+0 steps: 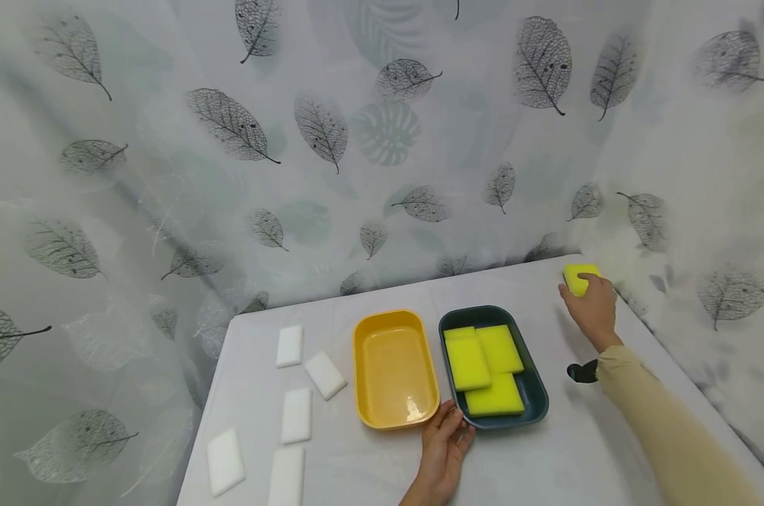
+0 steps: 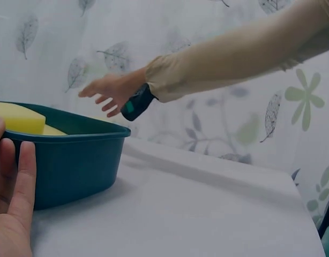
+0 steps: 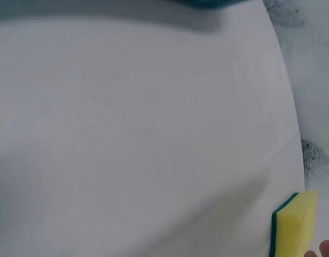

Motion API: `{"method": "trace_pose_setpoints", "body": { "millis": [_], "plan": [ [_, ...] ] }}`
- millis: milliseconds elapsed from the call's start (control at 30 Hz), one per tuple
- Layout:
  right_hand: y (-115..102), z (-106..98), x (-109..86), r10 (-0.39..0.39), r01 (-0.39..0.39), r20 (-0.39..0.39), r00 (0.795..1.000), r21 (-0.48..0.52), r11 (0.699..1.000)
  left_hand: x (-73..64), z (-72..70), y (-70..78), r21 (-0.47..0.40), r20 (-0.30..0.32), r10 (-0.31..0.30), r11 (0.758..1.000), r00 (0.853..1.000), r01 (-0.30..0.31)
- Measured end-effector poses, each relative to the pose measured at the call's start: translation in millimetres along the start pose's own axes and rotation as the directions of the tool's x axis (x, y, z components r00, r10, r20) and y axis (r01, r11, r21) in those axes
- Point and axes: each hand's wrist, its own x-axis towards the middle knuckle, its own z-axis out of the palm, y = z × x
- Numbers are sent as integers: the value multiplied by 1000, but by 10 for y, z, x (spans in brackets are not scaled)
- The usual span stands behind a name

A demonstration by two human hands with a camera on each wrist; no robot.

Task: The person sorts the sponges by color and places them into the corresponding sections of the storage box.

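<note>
My right hand (image 1: 590, 309) reaches over a yellow sponge (image 1: 574, 275) at the table's far right corner, its fingers spread and slightly bent. In the right wrist view, fingertips (image 3: 326, 249) show beside that sponge (image 3: 296, 225), which has a dark green backing. My left hand (image 1: 443, 450) is at the near left corner of a dark green tray (image 1: 536, 397), its fingers straight against the outer wall. Several yellow sponges (image 1: 469, 364) lie overlapping inside this tray. The left wrist view shows the left fingers (image 2: 24, 176) upright along the tray's side (image 2: 81, 171).
Left of the green tray stands a yellow tray (image 1: 397, 365) with a shiny bare bottom. Several white sponge blocks (image 1: 296, 414) lie scattered on the left part of the white table (image 1: 337, 471). A leaf-patterned curtain (image 1: 356, 176) hangs behind the table.
</note>
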Motion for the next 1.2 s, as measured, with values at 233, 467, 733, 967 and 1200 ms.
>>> {"method": "trace_pose_setpoints", "body": {
  "millis": [233,467,733,967,1200],
  "plan": [
    [65,9,149,107,-100,65,992,-102,990,-2,0,8,0,1,-7,1000,1000,7],
    [184,36,222,135,-117,91,987,-181,977,8,-17,-1,-1,5,-15,1000,1000,15],
    [348,62,254,89,-52,116,989,-288,956,-21,-17,17,-25,27,-10,1000,1000,10],
    [383,68,236,73,-28,138,988,-305,952,-16,-21,34,-6,2,-38,999,999,38],
    [427,67,251,78,-37,155,985,-251,967,3,-23,34,3,1,-40,999,999,40]
  ]
}}
